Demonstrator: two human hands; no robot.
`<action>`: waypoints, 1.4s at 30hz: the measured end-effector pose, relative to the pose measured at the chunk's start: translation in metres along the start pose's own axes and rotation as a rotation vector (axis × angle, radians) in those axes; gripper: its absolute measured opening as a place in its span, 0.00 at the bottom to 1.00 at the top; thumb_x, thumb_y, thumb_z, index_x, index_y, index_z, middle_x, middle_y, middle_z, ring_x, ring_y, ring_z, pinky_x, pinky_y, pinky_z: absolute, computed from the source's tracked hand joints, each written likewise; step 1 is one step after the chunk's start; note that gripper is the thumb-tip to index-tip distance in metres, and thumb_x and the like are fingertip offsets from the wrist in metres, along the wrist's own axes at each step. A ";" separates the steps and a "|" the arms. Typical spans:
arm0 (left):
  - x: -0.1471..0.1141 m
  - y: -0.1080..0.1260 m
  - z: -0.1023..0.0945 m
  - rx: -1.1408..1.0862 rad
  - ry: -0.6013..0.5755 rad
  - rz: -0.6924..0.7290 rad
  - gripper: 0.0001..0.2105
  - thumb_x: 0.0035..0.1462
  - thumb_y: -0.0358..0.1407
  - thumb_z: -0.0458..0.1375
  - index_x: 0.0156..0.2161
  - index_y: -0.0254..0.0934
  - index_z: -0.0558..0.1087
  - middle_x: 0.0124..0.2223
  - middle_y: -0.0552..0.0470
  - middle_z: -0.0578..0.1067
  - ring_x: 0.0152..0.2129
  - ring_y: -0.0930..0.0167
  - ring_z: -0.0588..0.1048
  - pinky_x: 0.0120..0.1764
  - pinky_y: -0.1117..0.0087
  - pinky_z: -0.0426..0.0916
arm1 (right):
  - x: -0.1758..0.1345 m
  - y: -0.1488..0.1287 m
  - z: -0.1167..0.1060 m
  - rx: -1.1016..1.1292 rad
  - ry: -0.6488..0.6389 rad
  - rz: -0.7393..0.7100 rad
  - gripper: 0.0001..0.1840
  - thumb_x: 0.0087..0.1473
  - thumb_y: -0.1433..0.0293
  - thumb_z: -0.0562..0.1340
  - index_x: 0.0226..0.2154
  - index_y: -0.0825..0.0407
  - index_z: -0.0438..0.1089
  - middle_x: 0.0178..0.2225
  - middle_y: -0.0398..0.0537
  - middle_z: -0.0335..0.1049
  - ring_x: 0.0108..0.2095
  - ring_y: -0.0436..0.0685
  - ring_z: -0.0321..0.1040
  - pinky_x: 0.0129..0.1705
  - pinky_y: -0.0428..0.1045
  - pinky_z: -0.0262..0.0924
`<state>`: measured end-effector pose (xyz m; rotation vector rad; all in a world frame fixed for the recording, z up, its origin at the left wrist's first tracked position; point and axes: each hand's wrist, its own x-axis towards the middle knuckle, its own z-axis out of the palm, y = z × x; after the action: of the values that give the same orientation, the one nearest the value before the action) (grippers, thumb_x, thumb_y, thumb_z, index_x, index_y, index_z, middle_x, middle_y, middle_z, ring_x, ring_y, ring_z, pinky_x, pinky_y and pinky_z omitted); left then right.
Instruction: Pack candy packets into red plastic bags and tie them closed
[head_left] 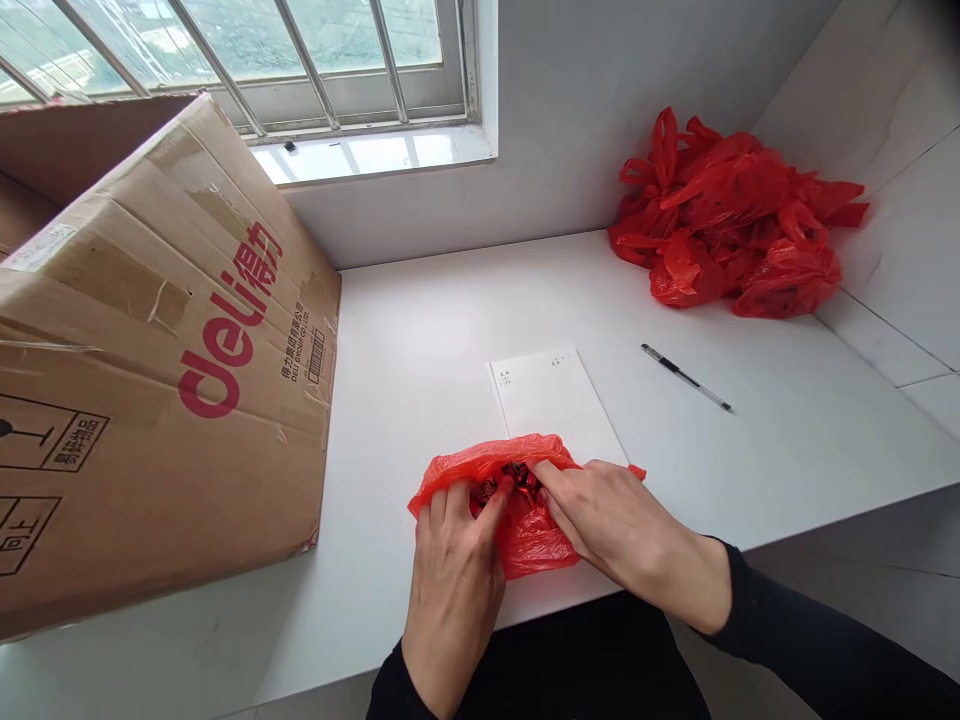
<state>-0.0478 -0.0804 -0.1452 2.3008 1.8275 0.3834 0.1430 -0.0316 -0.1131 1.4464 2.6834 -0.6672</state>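
A red plastic bag lies at the table's front edge with its mouth spread wide. Inside it show several small, shiny dark-red wrapped pieces; their kind is hard to make out. My left hand grips the bag's left side, its thumb reaching into the mouth over the pieces. On the other side, my right hand is closed on the bag's right rim, fingertips dipping in by the pieces. Just behind the bag is a white sheet or pad of paper with small handwriting, its near end covered by the bag.
A large cardboard box stands at the left, open at the top. A black pen lies right of the paper. Several red plastic bags are heaped in the back right corner. Behind the white table is a barred window.
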 end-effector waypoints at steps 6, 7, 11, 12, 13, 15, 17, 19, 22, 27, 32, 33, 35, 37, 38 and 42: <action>0.003 0.002 -0.001 -0.039 0.015 -0.034 0.25 0.57 0.16 0.48 0.54 0.36 0.74 0.46 0.42 0.69 0.41 0.61 0.68 0.43 0.54 0.72 | 0.000 0.001 0.002 -0.003 0.029 -0.002 0.09 0.65 0.80 0.54 0.39 0.50 0.62 0.25 0.40 0.69 0.21 0.54 0.61 0.24 0.51 0.43; 0.003 0.003 0.001 -0.034 0.024 -0.028 0.27 0.58 0.17 0.48 0.58 0.37 0.72 0.46 0.42 0.69 0.40 0.61 0.68 0.43 0.53 0.72 | 0.000 0.001 0.002 0.003 0.023 0.002 0.09 0.65 0.80 0.54 0.39 0.51 0.63 0.25 0.40 0.69 0.22 0.54 0.61 0.24 0.51 0.44; 0.005 0.006 0.007 0.028 0.039 -0.004 0.32 0.59 0.17 0.49 0.66 0.45 0.66 0.48 0.43 0.69 0.41 0.60 0.68 0.46 0.50 0.72 | -0.001 0.003 0.005 0.020 0.027 -0.006 0.10 0.65 0.80 0.53 0.41 0.50 0.62 0.25 0.38 0.69 0.21 0.54 0.61 0.25 0.50 0.46; 0.006 0.006 0.008 0.040 0.039 -0.008 0.32 0.59 0.17 0.49 0.65 0.45 0.68 0.48 0.43 0.69 0.41 0.60 0.68 0.46 0.50 0.72 | -0.002 0.004 0.006 0.016 0.046 -0.019 0.10 0.65 0.80 0.52 0.40 0.50 0.61 0.25 0.38 0.68 0.21 0.54 0.60 0.25 0.50 0.46; 0.006 0.006 0.007 0.045 0.045 -0.014 0.31 0.58 0.17 0.49 0.63 0.44 0.69 0.48 0.43 0.69 0.42 0.60 0.68 0.45 0.51 0.73 | -0.002 0.005 0.007 0.010 0.066 -0.030 0.10 0.65 0.80 0.52 0.39 0.49 0.61 0.25 0.38 0.68 0.21 0.54 0.60 0.25 0.51 0.45; 0.005 0.005 0.005 0.043 0.073 -0.035 0.28 0.58 0.18 0.50 0.61 0.40 0.72 0.48 0.41 0.69 0.42 0.60 0.69 0.44 0.52 0.73 | -0.003 0.007 0.009 0.008 0.083 -0.040 0.10 0.65 0.79 0.52 0.38 0.48 0.60 0.24 0.37 0.67 0.21 0.54 0.59 0.25 0.51 0.44; 0.003 0.007 0.004 0.026 0.104 -0.041 0.27 0.59 0.18 0.50 0.60 0.40 0.72 0.49 0.41 0.68 0.41 0.60 0.69 0.44 0.52 0.74 | -0.004 0.007 0.010 0.013 0.088 -0.033 0.10 0.66 0.79 0.51 0.38 0.48 0.59 0.24 0.37 0.66 0.21 0.54 0.59 0.25 0.51 0.44; -0.001 0.010 0.004 0.006 0.105 -0.004 0.28 0.60 0.18 0.50 0.61 0.44 0.71 0.51 0.41 0.68 0.43 0.60 0.70 0.46 0.51 0.74 | -0.005 0.008 0.009 0.017 0.094 -0.030 0.10 0.66 0.79 0.51 0.41 0.48 0.60 0.26 0.38 0.67 0.22 0.55 0.60 0.25 0.51 0.45; -0.007 0.015 0.007 -0.003 0.069 0.071 0.32 0.57 0.17 0.51 0.62 0.49 0.70 0.55 0.43 0.68 0.48 0.58 0.69 0.50 0.47 0.72 | -0.006 0.009 0.008 0.013 0.105 -0.026 0.10 0.66 0.79 0.51 0.45 0.48 0.60 0.26 0.38 0.67 0.22 0.55 0.60 0.25 0.50 0.45; -0.011 0.014 0.006 -0.033 0.062 0.038 0.35 0.52 0.13 0.50 0.58 0.48 0.73 0.54 0.44 0.69 0.47 0.58 0.69 0.48 0.47 0.73 | -0.009 0.012 0.007 -0.033 0.109 -0.014 0.10 0.64 0.80 0.52 0.39 0.48 0.59 0.25 0.38 0.65 0.22 0.54 0.58 0.26 0.50 0.43; -0.009 0.019 0.003 -0.026 0.089 0.079 0.31 0.56 0.16 0.52 0.59 0.46 0.73 0.53 0.42 0.69 0.46 0.58 0.69 0.48 0.46 0.74 | -0.012 0.011 0.005 -0.017 0.097 -0.006 0.10 0.65 0.79 0.52 0.41 0.48 0.61 0.26 0.39 0.67 0.23 0.55 0.61 0.25 0.50 0.43; -0.009 0.020 0.005 -0.018 0.077 0.108 0.32 0.56 0.16 0.52 0.61 0.46 0.71 0.55 0.41 0.68 0.48 0.58 0.69 0.50 0.45 0.73 | -0.013 0.011 0.005 -0.007 0.095 -0.006 0.11 0.65 0.79 0.52 0.44 0.48 0.62 0.26 0.39 0.68 0.24 0.55 0.62 0.25 0.50 0.44; -0.010 0.022 0.009 -0.005 0.053 0.157 0.35 0.54 0.14 0.52 0.63 0.45 0.69 0.60 0.40 0.66 0.52 0.56 0.67 0.52 0.44 0.73 | -0.014 0.011 0.005 0.004 0.100 -0.009 0.14 0.65 0.79 0.53 0.49 0.49 0.61 0.28 0.40 0.70 0.25 0.56 0.64 0.25 0.50 0.45; -0.012 0.024 0.013 -0.003 0.044 0.161 0.36 0.52 0.13 0.51 0.62 0.45 0.70 0.61 0.40 0.64 0.54 0.54 0.67 0.52 0.42 0.72 | -0.015 0.012 0.005 0.005 0.108 -0.013 0.16 0.65 0.79 0.53 0.52 0.48 0.61 0.30 0.40 0.71 0.26 0.56 0.64 0.26 0.50 0.45; -0.014 0.024 0.014 -0.006 0.047 0.149 0.35 0.52 0.13 0.51 0.61 0.45 0.70 0.61 0.40 0.64 0.54 0.54 0.67 0.53 0.42 0.72 | -0.016 0.012 0.004 0.005 0.111 -0.013 0.16 0.65 0.79 0.53 0.53 0.48 0.61 0.30 0.40 0.71 0.25 0.56 0.64 0.25 0.50 0.45; -0.017 0.026 0.014 -0.044 0.072 0.102 0.30 0.54 0.14 0.50 0.56 0.44 0.74 0.59 0.41 0.67 0.53 0.55 0.68 0.52 0.43 0.73 | -0.019 0.014 0.003 0.012 0.108 -0.020 0.11 0.67 0.78 0.52 0.48 0.48 0.61 0.26 0.37 0.67 0.24 0.55 0.60 0.27 0.51 0.47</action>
<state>-0.0231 -0.1024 -0.1526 2.3863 1.7190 0.5222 0.1645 -0.0410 -0.1163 1.5028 2.7818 -0.6256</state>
